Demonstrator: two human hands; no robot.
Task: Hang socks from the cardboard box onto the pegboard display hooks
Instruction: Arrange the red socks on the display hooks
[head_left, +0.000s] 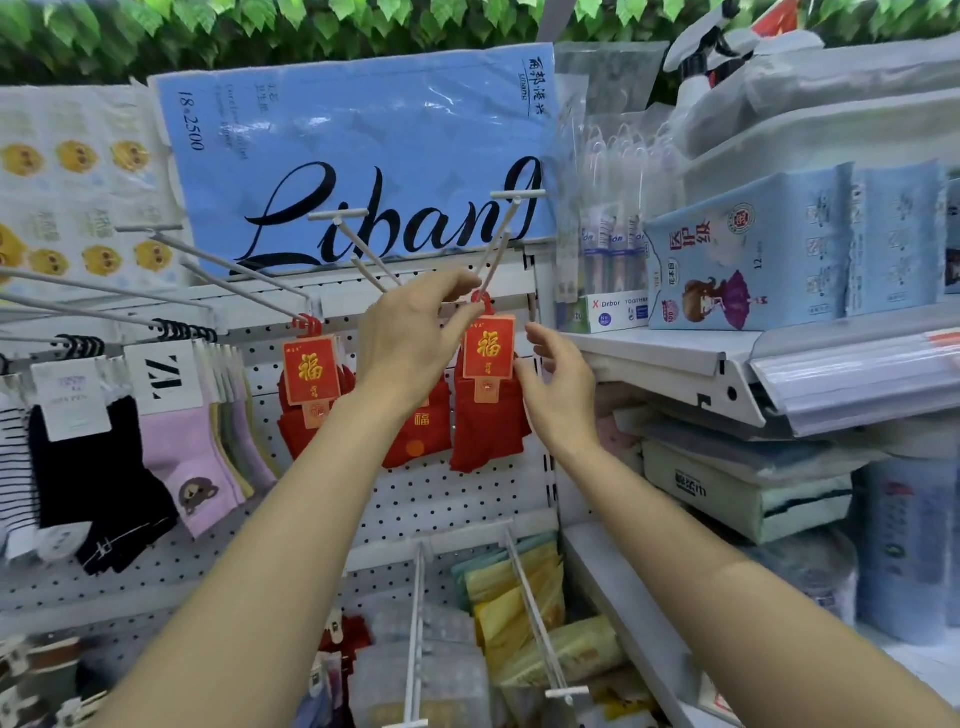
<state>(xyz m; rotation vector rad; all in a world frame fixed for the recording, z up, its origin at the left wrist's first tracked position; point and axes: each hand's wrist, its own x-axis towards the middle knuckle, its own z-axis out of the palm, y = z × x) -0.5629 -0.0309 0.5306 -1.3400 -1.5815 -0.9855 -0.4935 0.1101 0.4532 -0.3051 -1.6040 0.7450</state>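
Both arms reach up to a white pegboard (415, 499) hung with socks. The left hand (410, 332) is raised to the rightmost display hook (498, 244), thumb and forefinger closed together at the red plastic hanger (482, 300) of a pair of red socks (485, 421); the pinch seems to be on the hanger's loop just where it meets the wire, though the fingers hide the exact contact. That pair hangs from the hook, its red card label (488, 347) with a gold character facing out. The right hand (561, 384) is held just beside the label's right edge, fingers loosely spread and lightly bent, gripping nothing; whether a fingertip touches the card cannot be told.

To the left, a second pair of red socks (311, 410) with the same label hangs on a neighbouring hook (234, 270), and a third red pair (421, 431) shows partly behind the left forearm. Further left hang pink socks with a bear face (182, 457) and black socks (98, 467). Above the pegboard stands a blue Libang tissue pack (353, 156). A white shelf (665, 358) to the right carries a Drbor toothbrush box (618, 312) and pale blue packets (779, 249). Yellow packets (519, 587) hang low on the board.
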